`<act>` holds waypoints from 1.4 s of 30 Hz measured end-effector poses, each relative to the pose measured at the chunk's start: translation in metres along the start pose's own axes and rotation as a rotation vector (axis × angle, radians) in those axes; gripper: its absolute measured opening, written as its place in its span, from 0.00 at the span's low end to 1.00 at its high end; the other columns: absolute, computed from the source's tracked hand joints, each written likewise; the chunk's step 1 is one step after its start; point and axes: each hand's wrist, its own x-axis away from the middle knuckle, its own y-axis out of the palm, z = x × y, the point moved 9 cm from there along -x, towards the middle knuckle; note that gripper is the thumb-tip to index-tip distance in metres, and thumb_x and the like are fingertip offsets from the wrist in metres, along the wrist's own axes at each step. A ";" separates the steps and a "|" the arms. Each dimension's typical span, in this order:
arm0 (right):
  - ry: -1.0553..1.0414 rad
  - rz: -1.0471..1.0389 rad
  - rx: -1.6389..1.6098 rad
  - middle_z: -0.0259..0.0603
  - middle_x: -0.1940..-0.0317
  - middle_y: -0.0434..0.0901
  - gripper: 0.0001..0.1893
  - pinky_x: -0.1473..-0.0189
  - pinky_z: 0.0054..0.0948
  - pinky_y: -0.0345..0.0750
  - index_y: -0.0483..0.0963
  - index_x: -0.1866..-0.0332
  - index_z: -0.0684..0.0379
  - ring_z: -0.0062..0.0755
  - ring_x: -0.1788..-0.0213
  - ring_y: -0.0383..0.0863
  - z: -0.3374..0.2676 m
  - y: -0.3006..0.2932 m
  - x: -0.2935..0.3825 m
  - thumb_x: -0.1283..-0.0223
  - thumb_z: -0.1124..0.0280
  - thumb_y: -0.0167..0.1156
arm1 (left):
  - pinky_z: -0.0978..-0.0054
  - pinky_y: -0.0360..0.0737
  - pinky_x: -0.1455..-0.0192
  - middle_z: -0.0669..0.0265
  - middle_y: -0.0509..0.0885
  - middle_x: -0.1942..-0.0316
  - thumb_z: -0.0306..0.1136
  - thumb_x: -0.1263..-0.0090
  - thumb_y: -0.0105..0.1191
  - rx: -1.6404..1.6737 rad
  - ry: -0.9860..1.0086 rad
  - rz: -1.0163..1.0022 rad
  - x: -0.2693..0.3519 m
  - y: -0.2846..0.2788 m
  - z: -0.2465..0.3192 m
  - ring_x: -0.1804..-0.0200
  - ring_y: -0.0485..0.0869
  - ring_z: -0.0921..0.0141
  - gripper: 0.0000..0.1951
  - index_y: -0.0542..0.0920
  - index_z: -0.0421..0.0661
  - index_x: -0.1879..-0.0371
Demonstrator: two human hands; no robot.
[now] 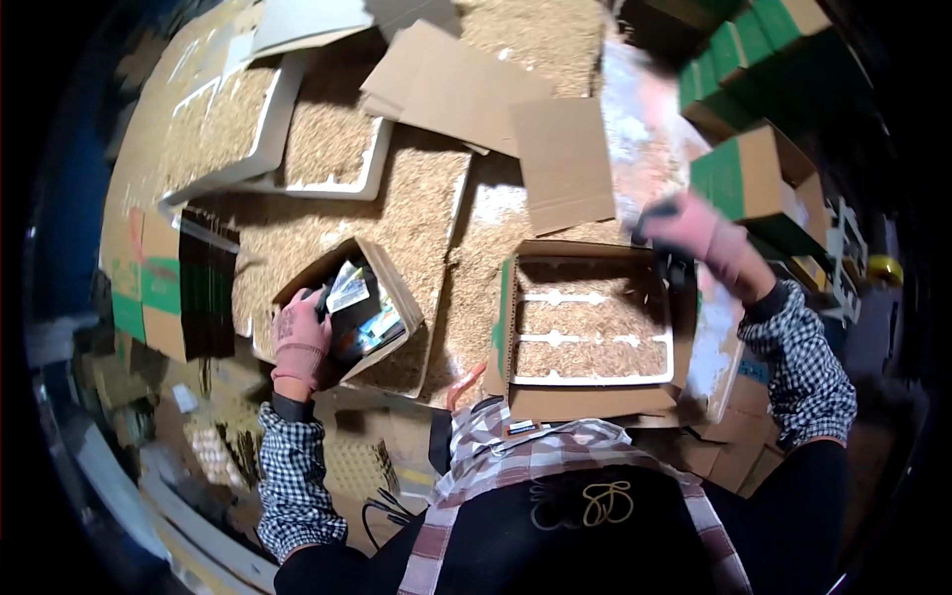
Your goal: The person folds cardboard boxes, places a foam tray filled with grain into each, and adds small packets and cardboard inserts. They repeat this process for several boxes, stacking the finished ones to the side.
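My left hand point(303, 327), in a pink and dark work glove, is at the left rim of a small open cardboard box point(398, 286). Inside that box lie printed packets point(378, 329) and a pale card or packet point(348, 288). My gloved right hand point(680, 223), blurred, is above the far right corner of a larger cardboard box point(587, 401); whether it holds anything cannot be told. The larger box has a white foam tray point(595, 380) in it, filled with wood shavings or a similar loose material point(587, 359).
Cardboard sheets point(461, 93) lie beyond the boxes on loose shavings. White foam trays point(271, 134) of shavings stand at the upper left. Green and brown cartons stand at the left point(160, 282) and right point(718, 178). Egg trays point(357, 465) are low at the left.
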 end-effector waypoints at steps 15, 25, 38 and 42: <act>-0.503 0.943 -0.187 0.41 0.60 0.83 0.21 0.56 0.30 0.79 0.77 0.50 0.60 0.32 0.61 0.83 0.050 -0.109 -0.015 0.51 0.66 0.67 | 0.71 0.75 0.66 0.61 0.84 0.74 0.32 0.36 0.56 0.644 -0.103 0.572 0.069 -0.093 0.079 0.70 0.81 0.72 0.08 0.83 0.40 0.69; -0.419 0.377 0.513 0.46 0.56 0.74 0.23 0.57 0.39 0.78 0.73 0.52 0.54 0.47 0.58 0.79 0.037 0.117 0.133 0.61 0.68 0.66 | 0.66 0.78 0.45 0.52 0.80 0.54 0.19 0.45 0.54 0.578 0.439 0.190 0.074 -0.037 0.244 0.49 0.81 0.57 0.16 0.80 0.38 0.56; -0.071 -0.022 0.628 0.53 0.51 0.79 0.35 0.44 0.36 0.75 0.64 0.40 0.61 0.47 0.47 0.79 0.092 0.176 0.083 0.58 0.69 0.68 | 0.45 0.64 0.34 0.53 0.61 0.29 0.35 0.34 0.50 -0.841 1.020 -0.326 0.119 0.148 0.358 0.33 0.64 0.45 0.28 0.66 0.32 0.37; -0.237 0.105 0.213 0.49 0.52 0.80 0.27 0.47 0.33 0.77 0.71 0.45 0.63 0.39 0.49 0.81 0.088 0.155 0.104 0.53 0.69 0.66 | 0.36 0.69 0.42 0.55 0.51 0.27 0.50 0.50 0.66 -0.348 0.850 -0.342 0.111 0.125 0.360 0.32 0.58 0.41 0.40 0.67 0.58 0.34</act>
